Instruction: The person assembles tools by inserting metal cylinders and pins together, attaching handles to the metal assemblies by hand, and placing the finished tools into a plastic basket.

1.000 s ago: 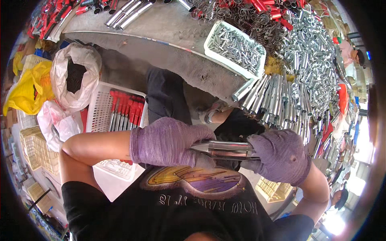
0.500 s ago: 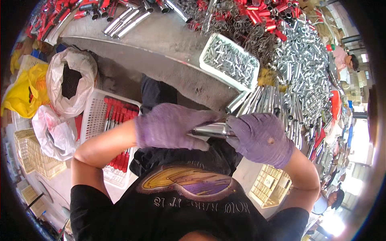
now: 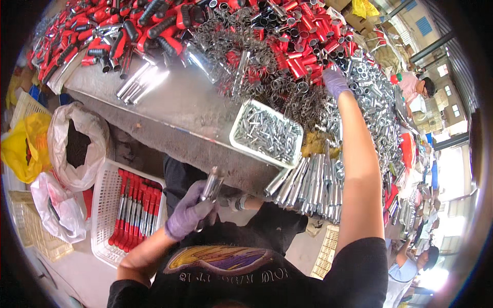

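My left hand point(image 3: 189, 211), in a purple knit glove, is closed around a shiny chrome metal tube point(image 3: 213, 184) held tilted above my lap. Far out at the right, my gloved right hand point(image 3: 336, 82) reaches to the border between a pile of red metal sleeves point(image 3: 303, 49) and a heap of silver metal rings and fittings point(image 3: 367, 82). Its fingertips are lost among the parts, so their grip is hidden. Dark coil springs point(image 3: 295, 97) lie just left of that hand.
A white tray of small metal pins point(image 3: 267, 132) sits at the table's edge, beside a row of long silver tubes point(image 3: 313, 182). Red and black handles point(image 3: 164, 33) are piled far left. A white basket point(image 3: 102, 205) of red-handled tools and white sacks point(image 3: 95, 128) stand at left.
My right hand has let go of the tube and stretched far out to the parts heap. My left hand keeps the tube, now lower and further left, tilted upward. The view has shifted.
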### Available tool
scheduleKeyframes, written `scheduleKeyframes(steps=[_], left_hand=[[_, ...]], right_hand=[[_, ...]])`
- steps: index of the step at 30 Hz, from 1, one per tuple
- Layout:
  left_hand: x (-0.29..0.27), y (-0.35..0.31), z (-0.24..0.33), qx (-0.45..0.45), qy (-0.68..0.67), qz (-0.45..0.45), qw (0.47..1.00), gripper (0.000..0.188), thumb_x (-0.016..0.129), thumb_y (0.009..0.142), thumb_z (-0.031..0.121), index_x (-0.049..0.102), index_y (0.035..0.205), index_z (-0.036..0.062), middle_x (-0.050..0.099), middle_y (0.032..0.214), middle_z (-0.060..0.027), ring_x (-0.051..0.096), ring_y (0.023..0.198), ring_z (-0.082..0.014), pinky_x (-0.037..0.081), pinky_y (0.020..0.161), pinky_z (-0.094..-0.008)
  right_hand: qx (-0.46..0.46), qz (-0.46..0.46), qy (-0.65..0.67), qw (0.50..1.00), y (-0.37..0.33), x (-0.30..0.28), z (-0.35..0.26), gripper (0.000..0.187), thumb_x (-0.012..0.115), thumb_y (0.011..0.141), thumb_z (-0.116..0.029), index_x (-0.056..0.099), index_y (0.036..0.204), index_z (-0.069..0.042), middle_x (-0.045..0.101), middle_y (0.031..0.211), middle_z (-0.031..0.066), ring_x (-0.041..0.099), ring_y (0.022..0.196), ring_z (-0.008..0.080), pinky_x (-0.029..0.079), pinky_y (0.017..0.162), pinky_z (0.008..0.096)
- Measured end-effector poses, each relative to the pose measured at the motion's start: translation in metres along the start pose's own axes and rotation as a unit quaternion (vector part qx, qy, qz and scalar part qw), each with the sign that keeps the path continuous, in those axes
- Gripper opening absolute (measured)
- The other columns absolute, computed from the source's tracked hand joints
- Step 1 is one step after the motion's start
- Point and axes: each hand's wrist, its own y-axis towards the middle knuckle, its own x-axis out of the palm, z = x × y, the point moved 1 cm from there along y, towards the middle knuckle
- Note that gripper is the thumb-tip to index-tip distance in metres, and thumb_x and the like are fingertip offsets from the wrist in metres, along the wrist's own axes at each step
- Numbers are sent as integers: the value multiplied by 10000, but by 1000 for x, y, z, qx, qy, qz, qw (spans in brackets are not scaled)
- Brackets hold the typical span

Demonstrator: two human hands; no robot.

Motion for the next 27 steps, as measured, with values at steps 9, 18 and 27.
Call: scheduleKeyframes(steps=[9, 18, 27], left_hand=[[-11, -2, 5, -33, -36, 66, 997, 408, 581, 891, 403, 456, 1107, 80, 559, 806, -47, 528, 588, -107, 432, 511, -236], [56, 59, 13, 22, 22, -126, 992, 449, 628, 867, 366, 467, 1138, 46, 554, 793, -14, 487, 575, -70, 408, 513, -202], [61, 105, 23, 143, 150, -61, 976, 516, 683, 810, 185, 480, 1255, 18, 589, 1121, -88, 561, 1010, -167, 445, 887, -312]], right_hand=[[375, 136, 674, 622, -36, -119, -69, 310, 560, 868, -239, 583, 1086, -21, 633, 828, 53, 595, 700, 127, 476, 625, 273], [-3, 115, 626, 772, -188, -267, -210, 545, 600, 872, -347, 447, 1314, -67, 589, 988, 160, 615, 860, 282, 490, 759, 358], [132, -14, 546, 827, -138, -231, -142, 433, 439, 932, -419, 564, 1220, -121, 645, 1066, 149, 625, 984, 253, 479, 845, 368]])
